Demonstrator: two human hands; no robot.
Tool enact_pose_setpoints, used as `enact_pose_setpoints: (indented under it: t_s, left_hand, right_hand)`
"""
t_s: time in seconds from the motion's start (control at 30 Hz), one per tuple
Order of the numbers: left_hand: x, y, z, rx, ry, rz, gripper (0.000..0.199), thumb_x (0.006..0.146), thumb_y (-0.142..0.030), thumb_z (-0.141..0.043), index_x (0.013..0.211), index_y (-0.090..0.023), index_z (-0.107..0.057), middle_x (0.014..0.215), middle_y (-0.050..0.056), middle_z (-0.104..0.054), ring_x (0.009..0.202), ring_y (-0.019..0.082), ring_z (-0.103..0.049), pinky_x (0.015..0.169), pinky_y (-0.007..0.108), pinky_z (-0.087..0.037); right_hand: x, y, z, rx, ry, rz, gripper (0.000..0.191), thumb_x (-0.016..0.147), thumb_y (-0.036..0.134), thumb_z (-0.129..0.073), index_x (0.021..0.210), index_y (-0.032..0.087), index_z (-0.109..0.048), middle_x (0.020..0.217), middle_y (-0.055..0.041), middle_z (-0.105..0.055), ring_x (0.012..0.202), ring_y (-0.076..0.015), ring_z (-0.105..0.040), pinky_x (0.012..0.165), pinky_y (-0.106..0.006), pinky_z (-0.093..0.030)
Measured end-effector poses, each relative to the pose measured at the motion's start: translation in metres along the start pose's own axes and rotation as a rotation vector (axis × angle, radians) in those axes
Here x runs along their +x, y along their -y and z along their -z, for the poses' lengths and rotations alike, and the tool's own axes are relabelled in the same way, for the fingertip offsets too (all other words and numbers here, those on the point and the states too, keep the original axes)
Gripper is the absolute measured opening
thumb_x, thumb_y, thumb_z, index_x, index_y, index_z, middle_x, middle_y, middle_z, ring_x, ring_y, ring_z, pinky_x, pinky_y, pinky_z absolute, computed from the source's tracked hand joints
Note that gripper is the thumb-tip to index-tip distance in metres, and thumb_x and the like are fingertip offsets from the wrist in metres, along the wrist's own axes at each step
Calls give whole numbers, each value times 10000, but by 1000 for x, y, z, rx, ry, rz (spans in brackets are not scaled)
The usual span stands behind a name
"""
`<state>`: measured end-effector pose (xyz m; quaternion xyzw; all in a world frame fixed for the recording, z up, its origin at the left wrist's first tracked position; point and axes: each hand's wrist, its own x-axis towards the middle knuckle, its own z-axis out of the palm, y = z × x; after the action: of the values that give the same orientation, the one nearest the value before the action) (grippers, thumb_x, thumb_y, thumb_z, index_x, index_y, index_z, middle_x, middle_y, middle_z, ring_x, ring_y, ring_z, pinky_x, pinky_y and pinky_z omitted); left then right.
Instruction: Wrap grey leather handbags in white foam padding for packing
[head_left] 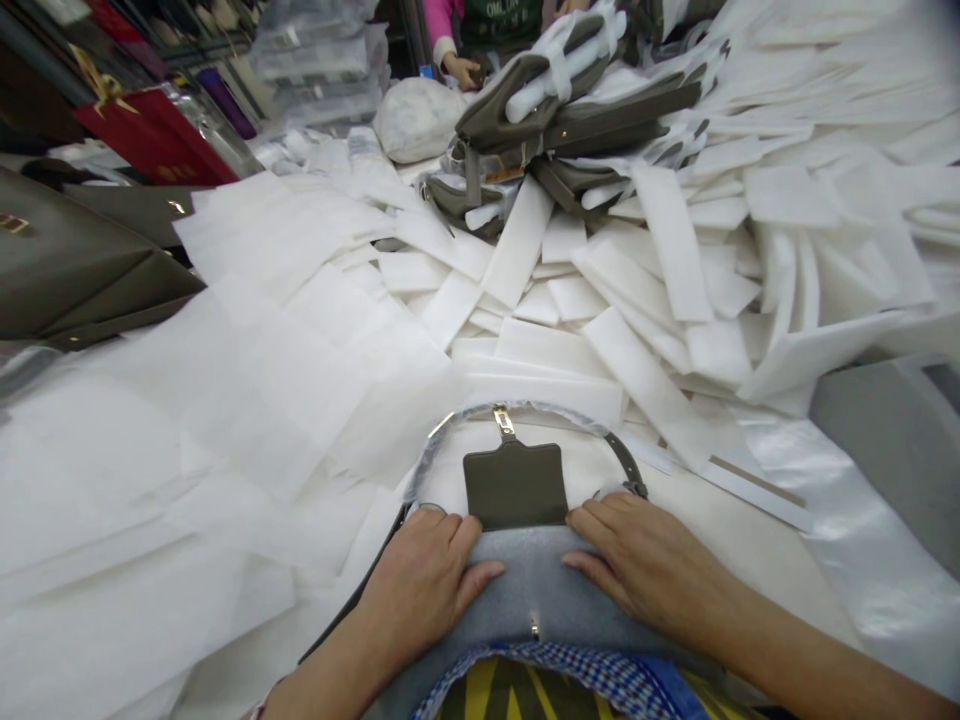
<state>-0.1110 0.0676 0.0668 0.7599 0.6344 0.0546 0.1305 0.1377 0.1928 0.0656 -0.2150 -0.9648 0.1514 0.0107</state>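
Observation:
Directly before me is a handbag (525,572) with a grey-blue inner face and a small gold fitting. From its far edge extends an olive flap tab (516,485) with a gold clasp (504,422). A handle (540,408) wrapped in clear film arches beyond the tab. Gripping the bag's far edge left of the tab is my left hand (431,560), fingers curled over and thumb on the inner face. My right hand (626,550) grips the same edge on the right in a like way. The bag's lower part is hidden by my clothing and forearms.
White foam strips (652,370) lie heaped ahead, with white sheets (247,370) on the left. Olive bags (570,130) are piled at the back. A larger olive bag (82,260) stands left, near a red paper bag (161,135). Another person's hand (461,70) shows far off.

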Motion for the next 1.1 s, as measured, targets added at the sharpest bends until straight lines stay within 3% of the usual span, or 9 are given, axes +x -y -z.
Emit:
enact_pose_setpoints:
  t_s: [0.13, 0.27, 0.53, 0.6, 0.7, 0.8, 0.9, 1.0, 1.1]
  left_hand:
    - [2, -1, -2, 9, -44, 2, 350, 1006, -503, -395, 951, -200, -561, 787, 45, -613, 737, 260, -583, 676, 385, -445]
    - [3, 0, -7, 7, -88, 8, 352, 1007, -504, -397, 995, -195, -567, 773, 38, -623, 719, 248, -595, 680, 374, -445]
    - [9, -2, -19, 116, -2, 117, 365, 920, -549, -577, 930, -185, -608, 750, 36, -645, 714, 246, -629, 680, 385, -512]
    - [9, -10, -21, 134, -89, 108, 331, 959, -494, -534, 960, -176, -626, 883, 74, -686, 826, 258, -657, 802, 451, -534]
    - [5, -21, -28, 165, -320, 30, 258, 1021, -315, -447, 1162, -199, -630, 1279, 124, -640, 1186, 294, -596, 1038, 537, -441]
    - [-5, -27, -40, 132, -445, -233, 277, 1013, -171, -435, 1214, -191, -625, 1266, 87, -665, 1235, 213, -579, 1082, 394, -443]
    - [-18, -28, -48, 50, -315, -369, 349, 1023, -339, -464, 1305, -165, -573, 1275, 91, -671, 1262, 195, -570, 1096, 352, -449]
    - [-30, -30, -46, 3, -100, -334, 739, 934, -662, -438, 1498, -188, -380, 1503, 126, -485, 1419, 259, -412, 1164, 454, -369]
    - [-38, -34, -43, -4, -27, -297, 832, 914, -707, -428, 1551, -193, -277, 1598, 115, -326, 1483, 272, -291, 1212, 484, -253]
  right_hand:
    - [4, 2, -1, -55, -10, 4, 230, 1015, 364, -440, 856, 238, -547, 732, -27, -634, 669, -243, -608, 624, -362, -397]
    - [15, 2, -5, -133, 77, -23, 241, 1015, 374, -426, 855, 241, -548, 626, -22, -642, 540, -238, -626, 496, -330, -279]
    - [28, -2, -20, -239, 153, -114, 248, 999, 449, -486, 925, 216, -526, 572, -20, -667, 496, -247, -664, 473, -296, -125]
    - [27, -1, -21, -251, 145, -118, 244, 992, 447, -501, 920, 215, -525, 571, -23, -667, 494, -249, -663, 472, -293, -129]
    - [25, -1, -23, -245, 120, -105, 239, 998, 438, -496, 938, 210, -536, 588, -28, -673, 507, -254, -670, 470, -293, -151]
    - [24, -2, -23, -235, 97, -87, 230, 1007, 421, -489, 968, 203, -552, 608, -29, -681, 530, -249, -678, 470, -295, -176]
    - [24, -2, -21, -220, 108, -107, 240, 1008, 424, -493, 986, 197, -569, 626, -28, -692, 562, -245, -690, 471, -293, -203]
    - [25, 0, -19, -173, 131, -145, 261, 1008, 437, -492, 1005, 192, -582, 681, -35, -719, 622, -243, -707, 485, -286, -253]
    - [25, 2, -17, -147, 144, -181, 275, 1010, 445, -483, 1007, 195, -598, 739, -44, -739, 679, -244, -716, 517, -281, -307]
